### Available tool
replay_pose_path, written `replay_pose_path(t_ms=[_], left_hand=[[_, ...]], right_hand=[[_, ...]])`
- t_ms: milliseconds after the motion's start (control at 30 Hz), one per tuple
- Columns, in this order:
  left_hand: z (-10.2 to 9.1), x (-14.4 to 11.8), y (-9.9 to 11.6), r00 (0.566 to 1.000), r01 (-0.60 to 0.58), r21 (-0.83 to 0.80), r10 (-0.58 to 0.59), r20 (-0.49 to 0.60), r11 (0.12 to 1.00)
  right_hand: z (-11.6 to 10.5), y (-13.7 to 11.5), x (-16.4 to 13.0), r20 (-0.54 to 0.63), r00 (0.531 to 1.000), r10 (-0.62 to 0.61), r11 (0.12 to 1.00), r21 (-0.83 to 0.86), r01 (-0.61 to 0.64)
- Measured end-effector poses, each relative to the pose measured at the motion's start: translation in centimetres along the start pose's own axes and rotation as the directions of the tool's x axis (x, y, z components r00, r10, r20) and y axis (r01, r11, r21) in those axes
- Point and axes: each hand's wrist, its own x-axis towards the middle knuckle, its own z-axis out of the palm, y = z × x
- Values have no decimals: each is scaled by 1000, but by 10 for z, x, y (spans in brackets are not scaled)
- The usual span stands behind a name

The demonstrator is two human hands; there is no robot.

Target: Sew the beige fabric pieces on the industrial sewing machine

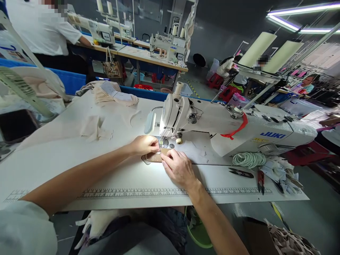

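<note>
Just nearer than the hands, a printed ruler scale (138,193) along the table edge (39,166), numerals too small to read. Right hand (178,167) flat, fingers spread, pressing a small tan fabric piece (154,157). Left hand (145,144) loosely curled, fingertips pinching the same piece at the needle. Right of the right hand: thread snips (241,173), coiled cord (249,159). Beyond, white sewing machine (225,129) lettered "JUKI".

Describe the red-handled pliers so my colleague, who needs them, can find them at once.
Start at the white sewing machine and drop to the table's right end, below the coil of pale green cord. The red-handled pliers lie beside black thread snips; only the pliers have red handles.
</note>
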Motion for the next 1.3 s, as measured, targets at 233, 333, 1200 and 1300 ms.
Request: replay_pose_path(t_ms=[233,333,1200,1300], left_hand=[[-2,3,-2,999,10,-18,-9,44,1000],[-1,5,-1,998,9,-11,-8,57,1000],[22,-56,-5,685,-534,675,729,-7,509],[27,-56,-3,716,-485,715,698,-8,504]], right_hand=[[0,-3,1,19,1000,13,1000,0,-13],[3,-5,4,28,1000,-5,1000,-7,5],[9,-12,9,32,999,-16,998,-58,18],[6,-4,9,35,999,25,999,-38,-24]])
